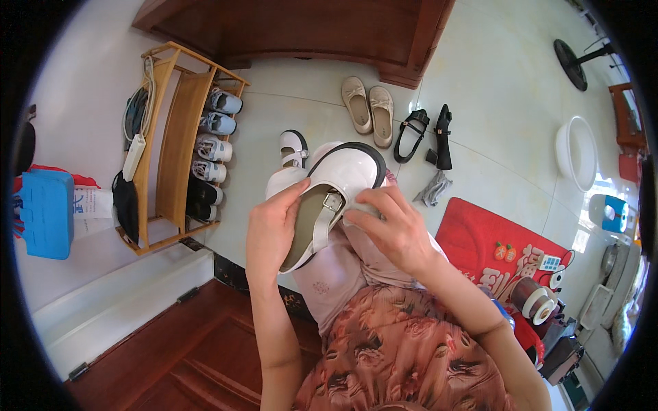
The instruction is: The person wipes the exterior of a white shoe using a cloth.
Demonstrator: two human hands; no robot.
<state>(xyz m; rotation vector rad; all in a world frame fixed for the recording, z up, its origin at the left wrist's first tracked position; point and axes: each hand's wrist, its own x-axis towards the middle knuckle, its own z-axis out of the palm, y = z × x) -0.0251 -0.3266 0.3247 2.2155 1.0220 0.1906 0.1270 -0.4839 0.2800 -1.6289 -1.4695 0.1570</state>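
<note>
A white patent strap shoe (354,164) with a dark sole edge and a silver buckle is held up over my lap, its opening facing me. My left hand (275,231) grips its side, thumb at the rim of the opening. My right hand (393,221) is at the other side near the strap, fingers bent around a pale, crumpled piece that looks like cloth, pressed to the shoe. A matching white shoe (294,149) is on the floor beyond, partly hidden by my trouser leg. A grey crumpled cloth (435,189) lies on the tiles to the right.
Beige shoes (382,115) and black strap shoes (411,136) stand ahead on the tiles. At left is a wooden shoe rack (172,149) with several pairs. A red mat (478,231) lies at right, a white basin (577,154) beyond it. Dark wooden furniture (308,25) stands ahead.
</note>
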